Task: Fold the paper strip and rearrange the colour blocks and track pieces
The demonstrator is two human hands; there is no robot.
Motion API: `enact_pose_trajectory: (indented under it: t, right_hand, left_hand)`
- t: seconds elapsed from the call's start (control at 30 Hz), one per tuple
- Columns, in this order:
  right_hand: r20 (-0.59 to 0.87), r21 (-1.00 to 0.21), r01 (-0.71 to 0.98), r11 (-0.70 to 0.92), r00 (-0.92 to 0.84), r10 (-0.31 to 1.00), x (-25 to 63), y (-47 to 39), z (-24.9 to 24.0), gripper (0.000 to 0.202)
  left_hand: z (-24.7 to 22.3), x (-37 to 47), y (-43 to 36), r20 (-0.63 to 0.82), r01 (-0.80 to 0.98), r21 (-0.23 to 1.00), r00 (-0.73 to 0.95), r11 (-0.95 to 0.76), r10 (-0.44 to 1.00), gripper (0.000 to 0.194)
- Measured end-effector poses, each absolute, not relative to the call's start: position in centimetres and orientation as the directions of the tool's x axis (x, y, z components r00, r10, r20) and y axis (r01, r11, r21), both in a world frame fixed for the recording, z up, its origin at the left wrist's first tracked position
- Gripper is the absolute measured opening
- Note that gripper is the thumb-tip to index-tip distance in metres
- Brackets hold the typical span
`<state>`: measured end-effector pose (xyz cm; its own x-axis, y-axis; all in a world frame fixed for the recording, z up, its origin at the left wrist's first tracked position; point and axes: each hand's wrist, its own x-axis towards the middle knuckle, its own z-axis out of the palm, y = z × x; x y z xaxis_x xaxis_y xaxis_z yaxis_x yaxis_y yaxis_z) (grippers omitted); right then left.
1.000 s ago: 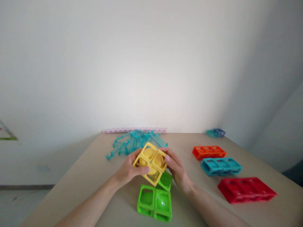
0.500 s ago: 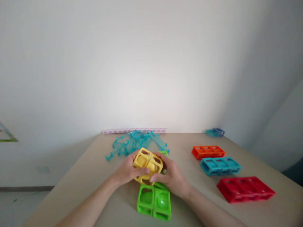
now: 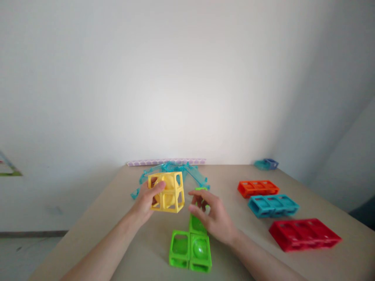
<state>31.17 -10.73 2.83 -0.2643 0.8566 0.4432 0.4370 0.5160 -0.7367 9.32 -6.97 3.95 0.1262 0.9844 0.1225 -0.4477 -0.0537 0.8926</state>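
My left hand (image 3: pixel 146 201) grips a yellow block of joined open-frame cubes (image 3: pixel 167 192) by its left side, holding it above the table with the thumb across its near face. To the right, my right hand (image 3: pixel 213 216) is apart from the yellow block, its fingers curved and spread with nothing seen between them. It hovers over the far part of a green L-shaped cube block (image 3: pixel 190 249) that lies on the table, and it hides some of that block.
On the right of the table (image 3: pixel 234 249) lie an orange block (image 3: pixel 258 189), a blue block (image 3: pixel 274 205) and a red block (image 3: pixel 304 234), each three cubes long. Clear teal plastic parts (image 3: pixel 172 168) are heaped behind my hands, before a purple patterned strip (image 3: pixel 166 161). Small blue containers (image 3: pixel 271 163) stand far right.
The yellow block has moved left and turned, now in my left hand alone. My right hand has let go of it and opened. More of the green block shows.
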Motion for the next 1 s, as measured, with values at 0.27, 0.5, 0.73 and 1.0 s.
enact_pose_trajectory:
  t: [0.27,0.5,0.73,1.0]
  right_hand:
    - [0.442,-0.595,0.746,0.299,-0.007,0.897,33.0,-9.0,2.9,0.017]
    - [0.384,-0.653,0.563,0.507,-0.331,0.862,31.2,-10.7,3.5,0.016]
    - [0.393,-0.638,0.419,0.646,-0.544,0.741,31.0,-11.9,4.5,0.023]
    - [0.383,-0.645,0.429,0.632,-0.534,0.754,30.9,-11.9,4.4,0.023]
  left_hand:
    - [3.7,9.4,-7.0,0.094,-0.508,0.861,0.161,0.001,0.982,0.040]
    - [3.7,9.5,-7.0,0.057,-0.524,0.852,0.142,0.027,0.988,0.040]
    - [3.7,9.5,-7.0,0.053,-0.520,0.854,0.130,0.023,0.990,0.042]
    - [4.2,10.0,-7.1,0.055,-0.529,0.848,0.152,0.035,0.987,0.038]
